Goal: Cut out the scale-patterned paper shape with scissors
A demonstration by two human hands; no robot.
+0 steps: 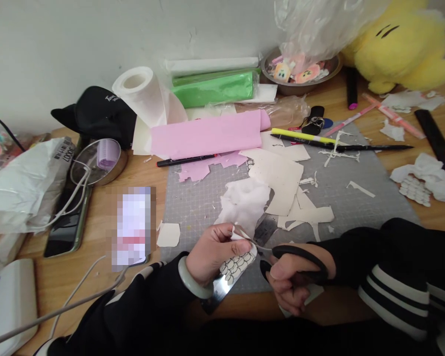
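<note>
My left hand (215, 252), with a pale bangle at the wrist, pinches a small white paper cutout (239, 267) drawn with black scale-like outlines. My right hand (291, 279) has its fingers through the black handles of a pair of scissors (300, 254). Their blades reach left to the cutout's upper edge, by my left thumb; how far they are apart I cannot make out. Under the cutout lies a shiny flat metal piece (222, 291), partly hidden. Just beyond my hands are a crumpled white tissue (244, 200) and cream paper scraps (278, 175).
A grey cutting mat (371, 212) covers the table's middle. Pink paper (207, 133), a paper roll (137, 94) and green packets (215, 89) lie behind. At left are a blurred-out phone (133, 225) and cables; at right, a black comb-like thing (435, 146) and a yellow plush toy (404, 49).
</note>
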